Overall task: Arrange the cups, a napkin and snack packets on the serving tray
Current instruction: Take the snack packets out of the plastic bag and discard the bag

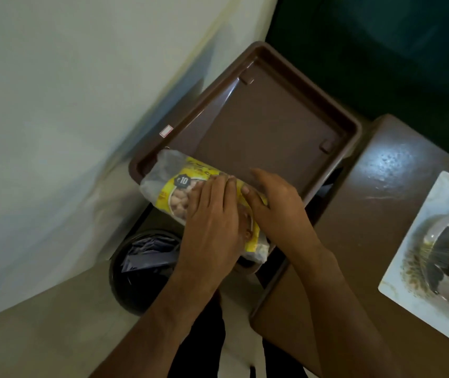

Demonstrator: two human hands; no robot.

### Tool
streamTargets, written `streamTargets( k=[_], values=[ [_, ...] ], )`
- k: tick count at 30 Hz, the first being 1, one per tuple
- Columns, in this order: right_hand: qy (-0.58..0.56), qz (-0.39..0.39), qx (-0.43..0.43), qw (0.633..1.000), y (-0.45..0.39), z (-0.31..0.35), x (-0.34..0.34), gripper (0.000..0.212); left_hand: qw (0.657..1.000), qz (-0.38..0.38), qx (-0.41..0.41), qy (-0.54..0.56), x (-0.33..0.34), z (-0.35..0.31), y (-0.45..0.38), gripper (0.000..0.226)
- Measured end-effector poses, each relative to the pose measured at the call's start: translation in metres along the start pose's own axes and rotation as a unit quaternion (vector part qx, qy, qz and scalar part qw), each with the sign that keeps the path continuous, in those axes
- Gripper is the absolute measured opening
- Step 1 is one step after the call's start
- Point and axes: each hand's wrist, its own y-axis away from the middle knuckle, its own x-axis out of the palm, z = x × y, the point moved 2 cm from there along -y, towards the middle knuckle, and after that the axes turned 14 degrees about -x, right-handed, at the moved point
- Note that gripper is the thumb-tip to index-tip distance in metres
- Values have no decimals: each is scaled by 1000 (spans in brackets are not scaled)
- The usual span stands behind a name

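Far left, a pale wall (54,105) runs down the frame. Below it, a round dark bin (136,271) on the floor, with bluish papers inside. Moving in, here's the yellow-and-clear plastic snack packet (174,186), showing pale round snacks and a "10" badge. It lies across the near end of the brown rectangular plastic serving tray (272,118), its lower end sticking out past the tray's near rim. The left hand (212,227) lies flat on top of the packet, fingers straight and together, its grip open, pressing down. Just beside it, the right hand (275,203) rests on the packet too, fingers loosely extended, thumb touching the wrapper, nothing pinched. The rest of the tray floor is bare. Right again, a glossy brown table (368,214), and on its far right edge a white square plate (409,255) with food under clear wrap.
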Motion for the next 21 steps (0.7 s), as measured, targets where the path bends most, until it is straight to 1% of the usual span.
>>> streamTargets(
  k=[4, 7, 9, 12, 16, 18, 21],
  values=[
    [4, 46, 14, 999, -16, -2, 16, 42, 998, -51, 23, 41, 15, 12, 1, 52],
    [1, 61, 21, 998, -25, -4, 17, 45, 993, -55, 22, 101, 22, 19, -1, 50],
    [-11, 57, 24, 998, -29, -5, 15, 48, 990, -44, 25, 134, 24, 22, -5, 52],
    [-43, 40, 36, 998, -33, -7, 9, 51, 987, -25, 44, 153, 25, 24, -12, 54],
    [-70, 52, 71, 994, -34, -15, 1, 46, 980, 2, 97, 171, 25, 24, -26, 57],
    [-90, 42, 84, 992, -33, -19, -2, 45, 977, 5, 119, 179, 24, 23, -33, 60],
    [-167, 10, 114, 979, -29, -24, -7, 41, 971, -3, 135, 195, 19, 18, -40, 66]
  ],
)
